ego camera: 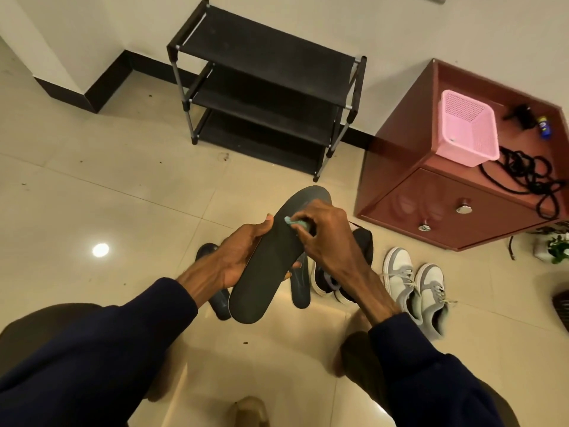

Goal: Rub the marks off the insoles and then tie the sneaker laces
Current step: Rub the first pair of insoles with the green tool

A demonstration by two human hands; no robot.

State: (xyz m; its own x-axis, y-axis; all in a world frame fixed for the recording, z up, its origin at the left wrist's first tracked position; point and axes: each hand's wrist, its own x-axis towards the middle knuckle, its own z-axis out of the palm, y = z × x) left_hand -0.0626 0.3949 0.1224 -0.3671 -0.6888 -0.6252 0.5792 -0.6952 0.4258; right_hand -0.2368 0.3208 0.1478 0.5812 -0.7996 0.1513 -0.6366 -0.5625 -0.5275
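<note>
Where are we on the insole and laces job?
Done: nothing confirmable. In hand: the left hand holds one insole, and the right hand pinches a teal eraser against it. Left: a second insole and a third insole lie on the floor, marks unreadable. The grey sneakers and black sneakers stand untouched, so lace tying has not started.
</note>
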